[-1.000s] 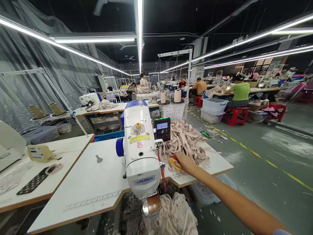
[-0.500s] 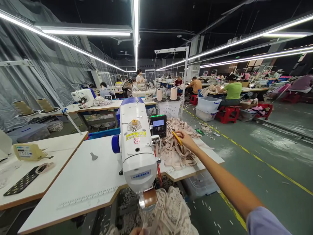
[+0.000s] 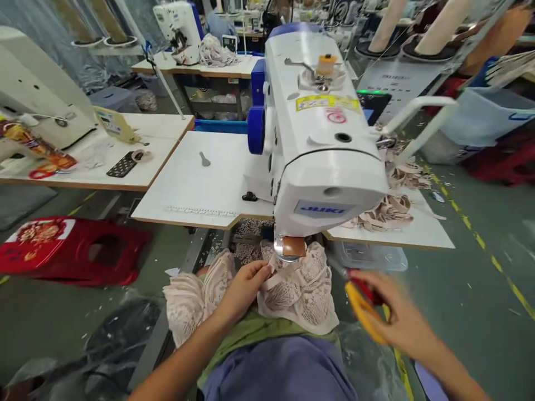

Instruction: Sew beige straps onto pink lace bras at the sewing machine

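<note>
Under the head of the white sewing machine point(image 3: 330, 172), a beige lace bra point(image 3: 315, 303) hangs against the lap. My left hand point(image 3: 244, 289) pinches the bra's edge and a strip of band just left of the machine's round metal end. My right hand point(image 3: 401, 317), blurred by motion, is wrapped round scissors point(image 3: 363, 313) with a yellow and red handle. Their blurred blades point up-left toward the bra, apart from it. More lace cups point(image 3: 186, 303) lie left of my left wrist.
Beige straps point(image 3: 388, 214) are heaped on the right of the white table point(image 3: 196, 184). A clear plastic box point(image 3: 371, 256) stands below that side. A red stool point(image 3: 96, 250) is at the left. Thread cones point(image 3: 445, 25) stand behind the machine.
The view has tipped down toward the lap. My right hand has come from the strap heap down beside the bra, with the scissors in it. More of my left hand shows now.
</note>
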Available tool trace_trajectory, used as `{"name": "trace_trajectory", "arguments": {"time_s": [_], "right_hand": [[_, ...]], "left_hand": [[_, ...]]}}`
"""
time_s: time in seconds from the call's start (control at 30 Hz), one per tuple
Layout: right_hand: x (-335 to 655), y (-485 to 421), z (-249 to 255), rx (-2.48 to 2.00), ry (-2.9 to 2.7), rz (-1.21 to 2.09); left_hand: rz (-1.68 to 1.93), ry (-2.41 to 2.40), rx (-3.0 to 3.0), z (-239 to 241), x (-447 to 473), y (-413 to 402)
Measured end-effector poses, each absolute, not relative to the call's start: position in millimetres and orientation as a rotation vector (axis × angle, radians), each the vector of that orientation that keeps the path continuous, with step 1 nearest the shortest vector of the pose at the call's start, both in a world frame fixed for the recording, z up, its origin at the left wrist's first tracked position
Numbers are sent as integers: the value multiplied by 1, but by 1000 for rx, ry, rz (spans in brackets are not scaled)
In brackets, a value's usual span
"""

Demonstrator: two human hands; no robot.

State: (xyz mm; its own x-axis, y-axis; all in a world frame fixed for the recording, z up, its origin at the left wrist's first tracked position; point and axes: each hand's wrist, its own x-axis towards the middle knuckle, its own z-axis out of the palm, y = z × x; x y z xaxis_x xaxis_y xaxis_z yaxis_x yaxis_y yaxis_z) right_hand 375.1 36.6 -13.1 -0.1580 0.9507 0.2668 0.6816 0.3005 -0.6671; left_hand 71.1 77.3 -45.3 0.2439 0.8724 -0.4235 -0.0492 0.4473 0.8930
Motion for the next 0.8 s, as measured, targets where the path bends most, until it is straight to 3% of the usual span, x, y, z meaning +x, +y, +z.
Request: {"name": "trace_trajectory", "arguments": {"time_s": [0.33, 0.6, 0.8], "right_hand": [[298, 33, -29, -1313, -2152, 419], [307, 28, -53, -1313, -2073, 717], [304, 19, -46, -1342, -1941, 722]], "left_hand": [[715, 1100, 1039, -19, 77, 77], [703, 1187, 1186, -15, 79, 77], [713, 1179, 1205, -14, 70, 82]]}}
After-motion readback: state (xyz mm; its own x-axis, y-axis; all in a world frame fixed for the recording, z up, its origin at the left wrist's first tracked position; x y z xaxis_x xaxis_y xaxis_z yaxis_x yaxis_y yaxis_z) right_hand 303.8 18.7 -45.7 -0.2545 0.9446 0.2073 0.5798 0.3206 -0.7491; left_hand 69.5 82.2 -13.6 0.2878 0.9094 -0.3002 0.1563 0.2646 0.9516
